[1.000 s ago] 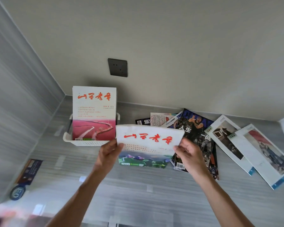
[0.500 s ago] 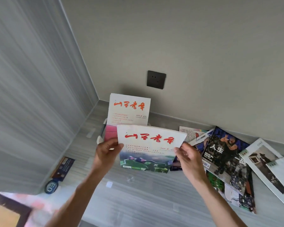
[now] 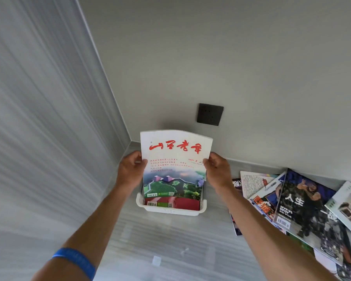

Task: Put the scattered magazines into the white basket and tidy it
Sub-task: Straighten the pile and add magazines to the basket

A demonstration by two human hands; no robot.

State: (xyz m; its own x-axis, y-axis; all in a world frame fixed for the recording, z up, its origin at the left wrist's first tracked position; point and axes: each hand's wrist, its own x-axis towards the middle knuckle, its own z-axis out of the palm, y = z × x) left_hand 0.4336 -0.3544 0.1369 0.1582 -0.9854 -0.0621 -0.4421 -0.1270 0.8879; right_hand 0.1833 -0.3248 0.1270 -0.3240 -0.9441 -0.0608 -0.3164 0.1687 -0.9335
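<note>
Upright over the white basket stands a white magazine with red lettering and a green landscape, its lower edge down inside the basket. My left hand grips its left edge and my right hand grips its right edge. Below its bottom edge shows a strip of the red magazine that stands in the basket. To the right, several scattered magazines lie overlapping on the grey surface, a dark one with a figure on top and a white one at the far right.
The basket sits in the corner between the grey left wall and the back wall. A dark wall socket is above it. A small white scrap lies on the grey surface in front.
Both hands have carried the white magazine left and up from in front of the basket, turned it upright and lowered its bottom edge into the basket, in front of the red one.
</note>
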